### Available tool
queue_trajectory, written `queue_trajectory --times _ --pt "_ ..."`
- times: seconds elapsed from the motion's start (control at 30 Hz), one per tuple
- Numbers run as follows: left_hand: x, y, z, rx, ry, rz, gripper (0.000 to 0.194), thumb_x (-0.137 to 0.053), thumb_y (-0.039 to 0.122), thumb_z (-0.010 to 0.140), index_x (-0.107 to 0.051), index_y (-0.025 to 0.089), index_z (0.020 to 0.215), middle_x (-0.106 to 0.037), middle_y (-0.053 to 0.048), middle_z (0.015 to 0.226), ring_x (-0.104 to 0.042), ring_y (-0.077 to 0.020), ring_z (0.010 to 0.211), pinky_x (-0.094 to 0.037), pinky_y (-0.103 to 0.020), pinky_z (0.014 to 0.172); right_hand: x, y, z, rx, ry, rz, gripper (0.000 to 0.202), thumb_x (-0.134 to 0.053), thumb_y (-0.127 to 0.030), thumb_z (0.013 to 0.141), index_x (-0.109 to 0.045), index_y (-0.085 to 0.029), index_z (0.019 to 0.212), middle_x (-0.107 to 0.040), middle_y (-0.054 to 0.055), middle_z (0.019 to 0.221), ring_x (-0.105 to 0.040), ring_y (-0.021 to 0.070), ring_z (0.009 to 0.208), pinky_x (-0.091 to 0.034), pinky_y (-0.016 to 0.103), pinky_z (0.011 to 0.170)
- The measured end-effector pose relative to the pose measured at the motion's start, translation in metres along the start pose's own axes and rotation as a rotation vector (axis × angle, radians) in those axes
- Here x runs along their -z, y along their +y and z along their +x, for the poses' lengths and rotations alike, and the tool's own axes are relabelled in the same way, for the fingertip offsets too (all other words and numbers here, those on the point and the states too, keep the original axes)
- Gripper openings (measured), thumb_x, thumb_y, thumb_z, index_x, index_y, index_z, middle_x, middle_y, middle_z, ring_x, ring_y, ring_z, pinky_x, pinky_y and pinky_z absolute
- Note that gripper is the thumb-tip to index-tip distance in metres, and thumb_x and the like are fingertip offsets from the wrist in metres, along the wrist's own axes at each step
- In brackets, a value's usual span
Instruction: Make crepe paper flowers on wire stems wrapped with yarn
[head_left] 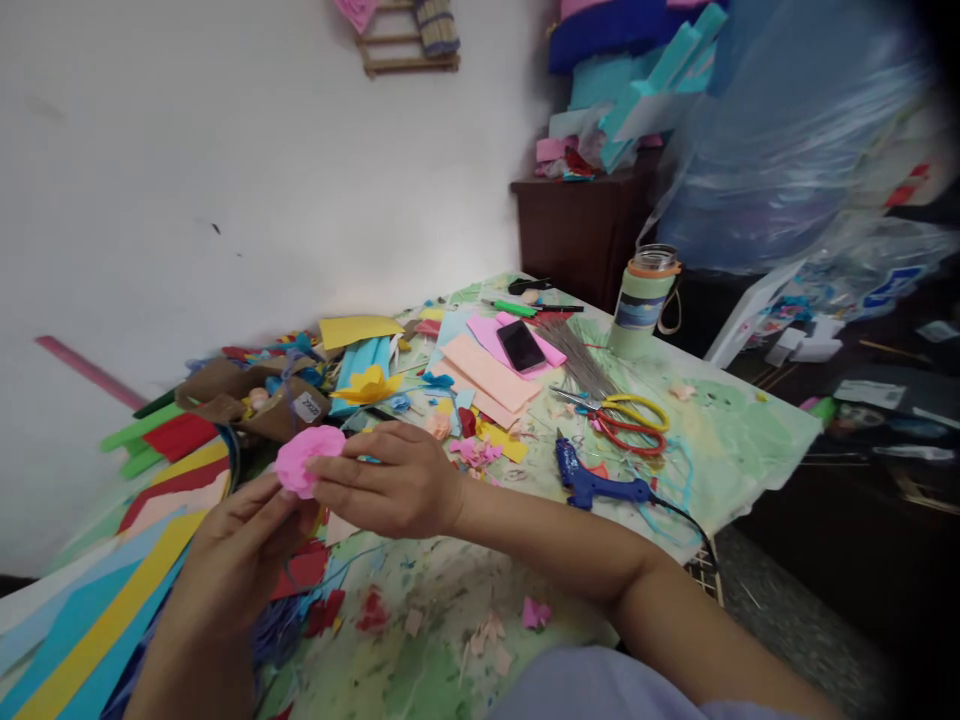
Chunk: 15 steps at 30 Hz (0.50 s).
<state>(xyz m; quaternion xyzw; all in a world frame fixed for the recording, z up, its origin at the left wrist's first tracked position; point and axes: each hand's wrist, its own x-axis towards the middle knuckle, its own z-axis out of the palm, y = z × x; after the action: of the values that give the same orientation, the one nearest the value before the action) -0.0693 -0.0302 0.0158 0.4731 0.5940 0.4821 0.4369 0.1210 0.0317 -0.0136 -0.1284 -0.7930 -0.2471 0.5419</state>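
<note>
Softly ruffled pink flower (pixel 301 460), rounded edges, fingers (pixel 358 474) touching

A craft workspace is occupying this corner. Scissors (pixel 607 407), glue gun (pixel 600 487) and coloured paper (pixel 491 380) are crowding the table (pixel 739 425).

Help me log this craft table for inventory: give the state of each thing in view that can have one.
Pink ruffled paper flower, held between left hand and right hand.
Scissors with yellow and red handles, lying down, blade gap unclear.
Blue plastic glue gun, lying down, power unclear.
Black rectangular phone, lying down, screen dark.
Pale-green cylindrical bottle with orange collar, upright.
Yellow paper flower, petals spread.
</note>
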Motion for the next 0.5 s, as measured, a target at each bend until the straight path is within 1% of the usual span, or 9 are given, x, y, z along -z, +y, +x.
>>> queue_trajectory --times 0.1,0.2,0.3,0.37,0.43,0.5 --pt "-0.010 0.008 -0.006 -0.019 0.037 -0.054 0.021 -0.078 0.040 0.064 -0.071 0.025 0.077 -0.061 -0.002 0.069 -0.054 -0.0152 0.057 -0.048 -0.025 0.048 0.002 0.002 0.002 -0.006 0.114 -0.003 0.018 -0.053 -0.024 0.093 -0.071 -0.025 0.093 -0.072 -0.003 0.110 -0.059 0.0118 0.097 -0.048 0.026 0.081" --pt "-0.014 0.015 -0.011 -0.024 0.051 -0.113 0.020 -0.080 0.036 0.063 -0.070 0.023 0.075 -0.060 -0.001 0.066 -0.054 -0.0131 0.059 -0.046 -0.022 0.049 0.008 0.004 0.004 -0.047 0.163 0.050 0.017 -0.054 -0.020 0.091 -0.070 -0.024 0.092 -0.072 -0.003 0.108 -0.059 0.0124 0.095 -0.049 0.027 0.081" --pt "-0.012 0.019 -0.012 -0.030 0.091 -0.161 0.029 -0.084 0.030 0.057 -0.070 0.022 0.081 -0.061 0.000 0.063 -0.053 -0.0114 0.059 -0.041 -0.018 0.047 0.016 0.005 0.002 -0.128 0.115 0.114 0.017 -0.054 -0.019 0.092 -0.069 -0.025 0.099 -0.072 -0.001 0.112 -0.058 0.0138 0.099 -0.048 0.031 0.084" --pt "-0.009 0.021 -0.011 -0.054 0.110 -0.158 0.034 -0.084 0.030 0.057 -0.070 0.021 0.087 -0.062 0.001 0.060 -0.049 -0.0093 0.055 -0.035 -0.017 0.044 0.021 0.005 -0.004 -0.151 0.062 0.142 0.017 -0.055 -0.020 0.092 -0.068 -0.026 0.100 -0.072 0.001 0.110 -0.058 0.0151 0.100 -0.048 0.032 0.082" --pt "-0.005 0.021 -0.010 -0.087 0.113 -0.148 0.035 -0.082 0.031 0.061 -0.068 0.019 0.091 -0.065 0.000 0.063 -0.042 -0.0068 0.049 -0.030 -0.017 0.042 0.022 0.005 -0.015 -0.133 0.013 0.166 0.014 -0.056 -0.019 0.092 -0.068 -0.024 0.097 -0.073 0.002 0.106 -0.059 0.0154 0.096 -0.048 0.031 0.078" --pt "-0.001 0.019 -0.007 -0.118 0.098 -0.132 0.037 -0.080 0.033 0.063 -0.066 0.017 0.093 -0.068 -0.002 0.067 -0.035 -0.0051 0.045 -0.026 -0.018 0.041 0.020 0.003 -0.030 -0.083 -0.052 0.179 0.012 -0.057 -0.017 0.091 -0.067 -0.021 0.095 -0.074 0.004 0.100 -0.059 0.0150 0.090 -0.047 0.030 0.073"
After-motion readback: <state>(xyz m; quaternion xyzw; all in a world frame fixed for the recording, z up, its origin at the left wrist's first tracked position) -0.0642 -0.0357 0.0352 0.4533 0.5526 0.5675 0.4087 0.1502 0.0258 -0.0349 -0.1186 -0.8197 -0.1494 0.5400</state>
